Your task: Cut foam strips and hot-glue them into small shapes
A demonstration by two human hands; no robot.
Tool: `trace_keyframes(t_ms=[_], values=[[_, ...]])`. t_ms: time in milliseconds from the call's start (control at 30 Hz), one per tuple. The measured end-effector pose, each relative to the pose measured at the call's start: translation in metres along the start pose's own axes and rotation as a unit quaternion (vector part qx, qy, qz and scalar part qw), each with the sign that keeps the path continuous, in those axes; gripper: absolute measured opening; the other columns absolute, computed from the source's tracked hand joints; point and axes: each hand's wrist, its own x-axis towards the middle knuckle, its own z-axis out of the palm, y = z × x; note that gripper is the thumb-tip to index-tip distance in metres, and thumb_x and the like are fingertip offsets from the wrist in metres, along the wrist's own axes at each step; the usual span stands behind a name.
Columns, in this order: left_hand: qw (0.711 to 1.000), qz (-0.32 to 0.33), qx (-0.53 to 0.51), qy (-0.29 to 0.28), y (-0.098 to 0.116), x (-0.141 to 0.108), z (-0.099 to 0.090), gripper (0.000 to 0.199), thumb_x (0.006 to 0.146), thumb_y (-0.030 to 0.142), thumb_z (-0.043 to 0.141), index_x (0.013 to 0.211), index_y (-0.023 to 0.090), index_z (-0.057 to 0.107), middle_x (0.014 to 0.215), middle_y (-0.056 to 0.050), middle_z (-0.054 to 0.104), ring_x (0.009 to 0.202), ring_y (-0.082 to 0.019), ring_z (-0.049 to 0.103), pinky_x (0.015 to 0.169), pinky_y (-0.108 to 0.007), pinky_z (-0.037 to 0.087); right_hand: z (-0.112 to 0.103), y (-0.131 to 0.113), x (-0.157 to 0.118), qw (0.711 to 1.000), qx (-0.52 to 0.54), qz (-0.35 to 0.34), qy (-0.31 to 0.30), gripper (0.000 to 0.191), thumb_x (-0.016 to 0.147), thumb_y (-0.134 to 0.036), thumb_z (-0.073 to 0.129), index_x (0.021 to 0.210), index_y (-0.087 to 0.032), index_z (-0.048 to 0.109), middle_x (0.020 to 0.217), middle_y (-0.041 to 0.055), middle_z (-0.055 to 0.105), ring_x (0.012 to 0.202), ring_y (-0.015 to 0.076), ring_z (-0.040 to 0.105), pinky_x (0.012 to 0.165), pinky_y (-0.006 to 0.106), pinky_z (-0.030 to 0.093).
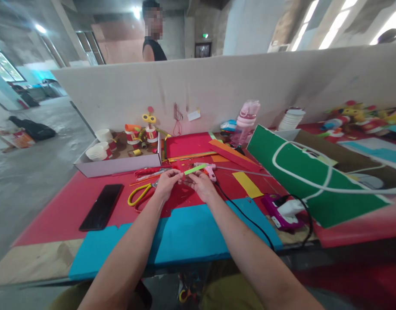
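A short bright green paper strip (195, 169) is pinched between my two hands, above the red table covering. The fingers of my left hand (166, 181) are closed at the strip's left end. From below and the right, my right hand (200, 184) holds the strip with thumb and fingers. Just behind the right hand lies a pink hot glue gun (210, 171), its black cord running toward me. Yellow-handled scissors (140, 194) rest beside my left hand, their blades partly hidden by it.
At left lie a black phone (101, 207) and a tray (120, 167) of paper cups and cup figures. To the right are a yellow paper piece (248, 184), a purple power strip (283, 214) and a green board (301, 181) with a white cable. Blue paper (185, 237) covers the front edge.
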Motion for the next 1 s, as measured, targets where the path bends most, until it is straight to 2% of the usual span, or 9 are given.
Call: trace_keyframes(t_ms=[133, 300, 567, 733, 1000], values=[[1.000, 0.002, 0.020, -0.004, 0.0006, -0.0010, 0.0020, 0.021, 0.063, 0.031, 0.074, 0.070, 0.014, 0.063, 0.060, 0.002, 0.058, 0.054, -0.008, 0.050, 0.058, -0.022, 0.039, 0.0029, 0.0006, -0.0030, 1.000, 0.008, -0.008, -0.029, 0.029, 0.059, -0.030, 0.082, 0.077, -0.017, 0.063, 0.070, 0.0023, 0.071, 0.066, 0.0167, 0.067, 0.077, 0.037, 0.057], [1.000, 0.003, 0.022, -0.005, -0.0001, -0.0006, 0.0022, 0.020, 0.064, 0.031, 0.073, 0.069, 0.014, 0.063, 0.060, 0.002, 0.058, 0.054, -0.008, 0.050, 0.058, -0.022, 0.039, 0.0050, 0.0005, -0.0049, 0.999, 0.011, -0.012, -0.030, 0.031, 0.058, -0.031, 0.083, 0.077, -0.017, 0.064, 0.069, 0.0016, 0.070, 0.067, 0.0180, 0.068, 0.077, 0.039, 0.057], [0.999, -0.002, 0.032, 0.004, -0.0016, 0.0001, 0.0022, 0.019, 0.062, 0.028, 0.073, 0.070, 0.014, 0.063, 0.061, 0.001, 0.059, 0.054, -0.008, 0.050, 0.057, -0.022, 0.040, 0.0033, 0.0007, -0.0048, 0.999, -0.003, -0.009, -0.038, 0.033, 0.058, -0.033, 0.083, 0.078, -0.018, 0.061, 0.069, -0.0011, 0.068, 0.066, 0.0144, 0.067, 0.075, 0.033, 0.057], [0.999, 0.000, 0.045, 0.015, -0.0024, 0.0005, 0.0015, 0.016, 0.060, 0.024, 0.071, 0.070, 0.014, 0.064, 0.060, 0.002, 0.059, 0.053, -0.008, 0.050, 0.055, -0.021, 0.039, 0.0046, -0.0004, -0.0058, 1.000, -0.020, 0.001, -0.014, 0.035, 0.057, -0.034, 0.084, 0.079, -0.018, 0.061, 0.065, -0.0017, 0.066, 0.065, 0.0140, 0.067, 0.073, 0.031, 0.056], [0.997, 0.032, 0.074, 0.006, -0.0081, 0.0023, -0.0045, 0.016, 0.060, 0.024, 0.072, 0.072, 0.014, 0.066, 0.064, 0.000, 0.062, 0.057, -0.010, 0.053, 0.058, -0.023, 0.041, 0.0056, -0.0021, -0.0075, 0.999, -0.048, 0.004, 0.013, 0.033, 0.056, -0.027, 0.083, 0.080, -0.017, 0.063, 0.070, -0.0003, 0.068, 0.068, 0.0137, 0.067, 0.074, 0.030, 0.057]])
